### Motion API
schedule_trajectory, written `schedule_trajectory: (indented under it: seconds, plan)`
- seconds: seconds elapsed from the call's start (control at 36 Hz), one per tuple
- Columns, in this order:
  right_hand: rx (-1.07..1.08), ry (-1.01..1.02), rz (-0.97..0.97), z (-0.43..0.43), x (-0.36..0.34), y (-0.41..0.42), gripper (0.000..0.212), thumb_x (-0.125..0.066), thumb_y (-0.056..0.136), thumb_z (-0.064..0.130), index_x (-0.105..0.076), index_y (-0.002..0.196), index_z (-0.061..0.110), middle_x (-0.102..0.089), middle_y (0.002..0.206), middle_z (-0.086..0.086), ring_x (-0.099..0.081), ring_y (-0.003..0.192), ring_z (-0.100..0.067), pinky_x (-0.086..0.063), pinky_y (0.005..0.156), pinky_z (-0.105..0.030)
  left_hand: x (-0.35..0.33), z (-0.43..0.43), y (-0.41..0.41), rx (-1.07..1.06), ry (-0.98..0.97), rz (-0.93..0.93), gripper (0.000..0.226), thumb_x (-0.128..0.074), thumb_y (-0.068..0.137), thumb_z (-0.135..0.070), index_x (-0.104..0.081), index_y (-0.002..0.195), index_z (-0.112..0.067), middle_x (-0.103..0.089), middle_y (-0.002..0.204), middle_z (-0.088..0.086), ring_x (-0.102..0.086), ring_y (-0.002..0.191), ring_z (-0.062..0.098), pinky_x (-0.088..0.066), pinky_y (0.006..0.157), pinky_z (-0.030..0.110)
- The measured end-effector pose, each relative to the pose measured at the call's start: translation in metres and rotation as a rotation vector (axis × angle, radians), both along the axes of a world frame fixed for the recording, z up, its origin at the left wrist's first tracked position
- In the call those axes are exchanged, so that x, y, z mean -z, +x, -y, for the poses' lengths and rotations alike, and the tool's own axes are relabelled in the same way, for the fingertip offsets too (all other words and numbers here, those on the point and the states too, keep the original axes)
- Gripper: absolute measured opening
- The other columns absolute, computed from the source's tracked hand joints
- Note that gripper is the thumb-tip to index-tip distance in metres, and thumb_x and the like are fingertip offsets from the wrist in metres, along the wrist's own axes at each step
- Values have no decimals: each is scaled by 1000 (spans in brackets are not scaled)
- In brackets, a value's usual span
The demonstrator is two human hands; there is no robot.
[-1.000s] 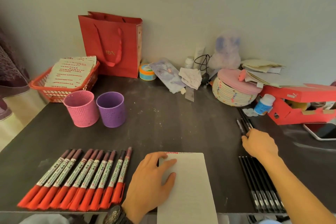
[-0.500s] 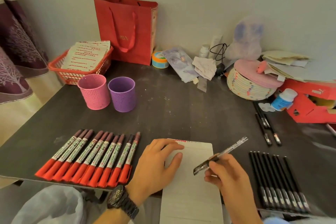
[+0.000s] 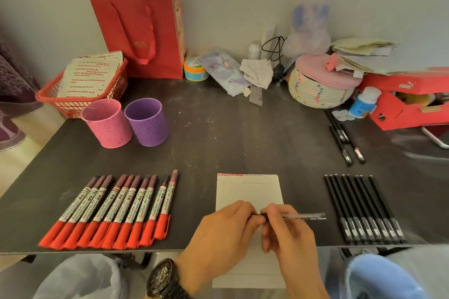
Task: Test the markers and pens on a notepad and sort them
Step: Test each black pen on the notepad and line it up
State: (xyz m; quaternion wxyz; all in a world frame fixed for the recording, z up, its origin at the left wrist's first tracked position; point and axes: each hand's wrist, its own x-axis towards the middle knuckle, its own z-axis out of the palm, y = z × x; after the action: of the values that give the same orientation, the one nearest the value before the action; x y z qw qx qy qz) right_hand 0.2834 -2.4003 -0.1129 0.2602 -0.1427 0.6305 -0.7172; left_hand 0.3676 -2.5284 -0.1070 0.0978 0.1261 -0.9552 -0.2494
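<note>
Two hands over notepad (image 3: 247, 189): left hand (image 3: 223, 233) pinches left end of pen (image 3: 301, 216), right hand (image 3: 289, 238) grips barrel; red basket (image 3: 80, 104) holds printed sheets (image 3: 92, 73).

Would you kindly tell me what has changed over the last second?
The right hand took a pen from the far right and brought it over the notepad. The left hand lifted off the pad and now grips the pen's other end. The red markers and black pen row stayed put.
</note>
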Motion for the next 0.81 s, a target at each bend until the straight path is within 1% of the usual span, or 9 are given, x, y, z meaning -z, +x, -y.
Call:
schedule_trajectory:
  seconds: [0.14,0.28,0.36,0.44,0.5,0.58,0.67,0.72,0.81]
  plan:
    - [14,15,-88,3,-11,-4,29,-63,86,44,-69,72,18,-56,56,-6,-49,48,-15,-44,49,-22,-1,-3,-4,-50,-39,-97,52,-12,97,-69,-41,74,-32,-45,60,-15,-42,55,11,-32,48,18]
    - [-31,-25,-176,0,-20,-13,25,-59,92,34,-70,73,21,-56,55,-1,-48,49,-12,-44,50,-20,1,2,-8,-130,64,-123,75,-20,84,-88,-40,60,-20,-39,47,-6,-42,53,16,-24,47,19]
    - [-74,-52,-178,-1,-24,-20,23,-59,93,29,-71,75,20,-59,57,-4,-52,50,-14,-46,50,-22,3,6,-8,-128,64,-149,66,-27,84,-88,-36,61,-26,-40,51,-9,-43,57,13,-24,47,18]
    - [-7,-82,-172,-1,-25,-33,27,-57,97,22,-70,75,17,-56,54,-8,-51,47,-17,-43,47,-21,5,11,-9,-129,3,-132,56,-27,85,-88,-32,67,-34,-43,61,-15,-46,69,7,-29,50,17]
    - [43,-130,-129,-2,-26,-47,30,-51,101,10,-71,79,14,-58,57,-9,-53,48,-19,-44,45,-23,7,15,-10,-143,-2,-125,53,-26,84,-87,-34,74,-36,-45,71,-19,-46,76,4,-38,57,19]
    - [59,-119,-106,0,-28,-70,33,-48,102,7,-75,86,16,-68,68,-15,-60,53,-22,-51,49,-27,8,19,-15,-138,-30,-109,46,-28,86,-83,-39,83,-38,-47,82,-22,-45,82,3,-42,69,21]
    - [67,-8,-176,11,-27,-91,24,-56,101,14,-75,89,21,-75,79,-14,-69,62,-22,-57,57,-26,8,18,-24,-105,-60,-79,42,-36,88,-75,-49,98,-36,-45,88,-23,-44,85,3,-38,76,17]
    - [64,90,-249,21,-24,-102,12,-66,97,27,-73,88,24,-74,77,-9,-72,65,-20,-58,58,-25,7,15,-32,-79,-55,-72,42,-38,89,-73,-50,106,-36,-46,91,-24,-45,86,1,-37,80,15]
    - [54,198,-324,35,-18,-115,16,-72,91,40,-70,81,28,-72,68,-6,-69,58,-16,-55,53,-22,6,12,-43,-33,-45,-81,30,-39,91,-70,-40,101,-42,-57,106,-22,-49,96,-2,-36,87,15]
